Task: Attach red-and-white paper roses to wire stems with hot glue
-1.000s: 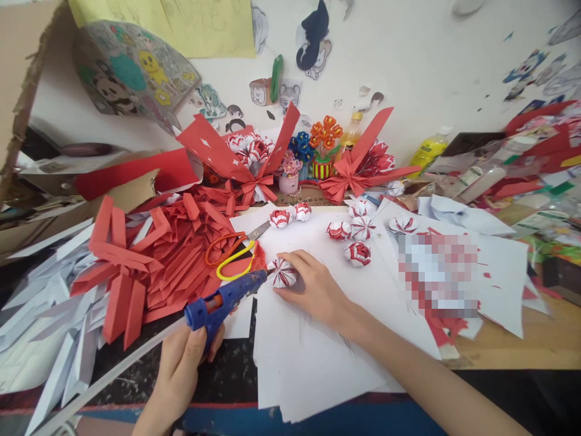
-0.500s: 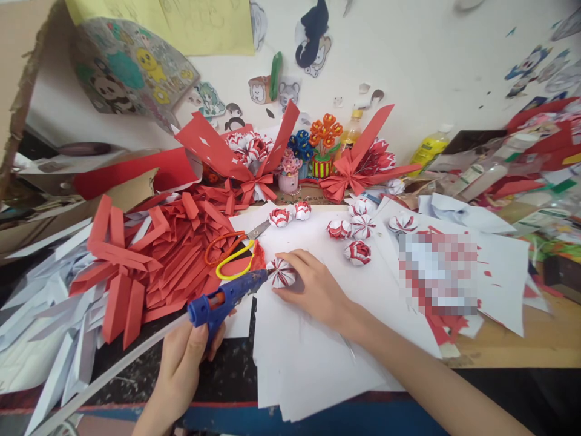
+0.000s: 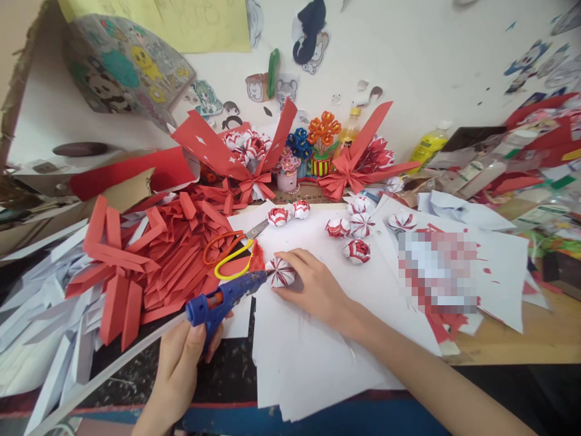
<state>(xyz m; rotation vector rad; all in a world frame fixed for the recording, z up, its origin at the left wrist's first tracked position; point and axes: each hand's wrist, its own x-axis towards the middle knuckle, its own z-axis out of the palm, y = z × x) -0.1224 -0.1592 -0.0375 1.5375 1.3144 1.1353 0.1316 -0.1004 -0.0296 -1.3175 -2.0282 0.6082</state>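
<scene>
My left hand [image 3: 184,357] is closed around the grip of a blue hot glue gun [image 3: 222,303]. A long pale glue stick [image 3: 113,369] sticks out of its back end. The gun's nozzle touches or nearly touches the middle of a red-and-white striped paper flower [image 3: 279,272]. My right hand [image 3: 313,287] holds that flower from its right side between thumb and fingers, over the white paper sheets [image 3: 313,363]. Just behind the nozzle lie scissors [image 3: 233,260] with yellow and orange handles, beside a small red crumpled piece [image 3: 258,255].
Several finished paper flowers [image 3: 357,251] sit on the sheets behind my right hand. Folded red strips [image 3: 181,254] and white strips [image 3: 59,303] are heaped at left. Wrapped red bouquets [image 3: 254,169] and a yellow bottle [image 3: 429,145] stand along the wall. Stained paper [image 3: 499,272] lies at right.
Hardly anything differs. The whole view has shifted very slightly, while both hands, the glue gun and the flower keep the same positions relative to each other.
</scene>
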